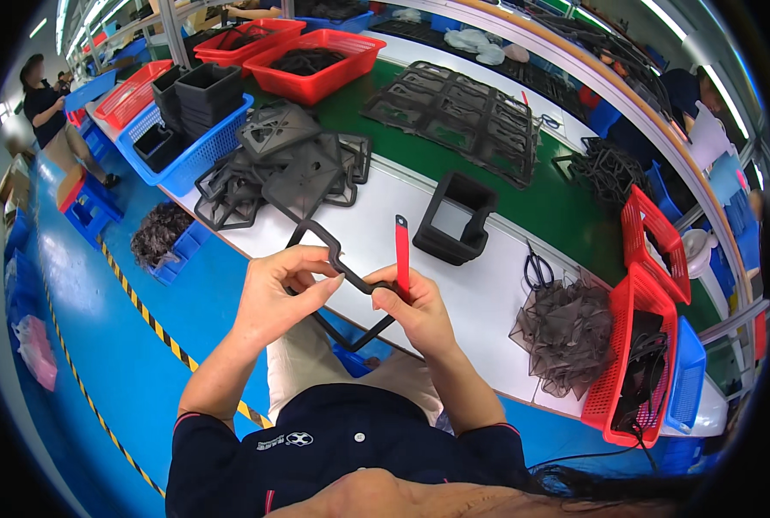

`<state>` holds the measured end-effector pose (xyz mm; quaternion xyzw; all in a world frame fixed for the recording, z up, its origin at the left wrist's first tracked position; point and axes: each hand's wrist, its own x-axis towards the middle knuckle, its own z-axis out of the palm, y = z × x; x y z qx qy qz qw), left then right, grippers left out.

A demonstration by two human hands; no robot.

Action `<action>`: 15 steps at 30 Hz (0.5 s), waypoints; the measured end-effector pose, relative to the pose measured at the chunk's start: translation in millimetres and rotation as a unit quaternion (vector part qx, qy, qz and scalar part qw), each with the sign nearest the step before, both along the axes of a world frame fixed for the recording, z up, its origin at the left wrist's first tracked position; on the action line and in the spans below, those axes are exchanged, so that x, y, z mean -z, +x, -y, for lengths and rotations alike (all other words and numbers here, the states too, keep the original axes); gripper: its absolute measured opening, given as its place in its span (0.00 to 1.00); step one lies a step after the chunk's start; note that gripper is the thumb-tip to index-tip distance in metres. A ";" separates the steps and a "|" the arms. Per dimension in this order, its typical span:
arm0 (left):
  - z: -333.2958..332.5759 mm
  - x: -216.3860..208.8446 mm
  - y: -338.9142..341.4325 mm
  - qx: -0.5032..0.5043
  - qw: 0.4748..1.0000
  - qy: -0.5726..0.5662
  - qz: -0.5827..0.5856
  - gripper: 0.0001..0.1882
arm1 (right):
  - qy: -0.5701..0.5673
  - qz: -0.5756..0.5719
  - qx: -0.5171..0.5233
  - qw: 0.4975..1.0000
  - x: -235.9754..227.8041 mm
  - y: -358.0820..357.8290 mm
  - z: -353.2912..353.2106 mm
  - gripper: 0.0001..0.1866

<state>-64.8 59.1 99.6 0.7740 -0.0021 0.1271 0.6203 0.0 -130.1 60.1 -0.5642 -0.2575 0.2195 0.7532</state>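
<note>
1. Head view: left unit of a head-worn, side-by-side fisheye pair
2. Direction: forward and steeply down, over the navy shirt front (pixel 342 449) at the lower edge, onto the left hand (pixel 272 289) and right hand (pixel 419 315)
3. Range: both hands close, near mid-frame; worktable (pixel 488 328) just beyond; blue floor (pixel 74 281) farther off at left
4. Field: circular, dark-rimmed, straight edges bowing toward the rim

I see the frame (pixel 354 281) between the left hand (pixel 272 289) and right hand (pixel 419 315), with a pile of frames (pixel 303 168) beyond it to the left and a stack (pixel 441 248) on the table (pixel 493 328) to the right. Farther right I have scissors (pixel 530 259) behind a heap of mesh (pixel 566 332), beside a basket (pixel 608 393). A sheet (pixel 454 121) lies behind the stack.
</note>
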 end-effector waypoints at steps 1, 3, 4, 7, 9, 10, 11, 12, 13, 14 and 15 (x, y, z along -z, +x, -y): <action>0.9 1.1 1.5 -0.006 1.000 -0.008 0.003 0.13 | 0.005 -0.003 0.003 1.000 -0.2 -1.2 -0.5 0.12; 2.4 2.6 1.9 -0.015 1.000 -0.017 0.006 0.13 | 0.010 -0.007 0.004 1.000 1.6 -2.9 0.0 0.12; 2.9 2.7 1.8 -0.024 1.000 -0.002 0.015 0.12 | 0.007 -0.009 0.004 1.000 3.4 -3.1 0.2 0.12; 3.3 1.6 -0.9 -0.045 0.998 0.030 0.026 0.09 | 0.016 -0.018 -0.003 1.000 6.9 -4.8 -1.0 0.12; 3.5 1.1 -3.5 -0.057 0.997 0.047 0.028 0.08 | 0.027 -0.025 -0.009 0.999 7.4 -6.6 -2.0 0.12; 3.4 1.0 -4.1 -0.067 0.994 0.079 0.042 0.09 | 0.028 -0.036 -0.015 0.999 7.1 -6.4 -2.5 0.12; 3.4 0.8 -4.8 -0.078 0.989 0.112 0.055 0.09 | 0.029 -0.047 -0.021 0.998 7.0 -6.4 -3.0 0.12; 3.6 -0.2 -5.7 -0.079 0.989 0.112 0.054 0.09 | 0.029 -0.048 -0.023 0.998 6.9 -6.8 -3.6 0.12; 4.0 -2.4 -5.7 -0.085 0.984 0.145 0.064 0.09 | 0.034 -0.070 -0.029 0.997 6.5 -5.8 -4.3 0.12; 4.3 -3.7 -5.3 -0.090 0.977 0.178 0.073 0.09 | 0.039 -0.093 -0.036 0.994 6.5 -4.7 -4.8 0.12; 4.9 -3.9 -4.4 -0.092 0.977 0.179 0.070 0.09 | 0.040 -0.095 -0.038 0.994 7.4 -3.1 -4.9 0.12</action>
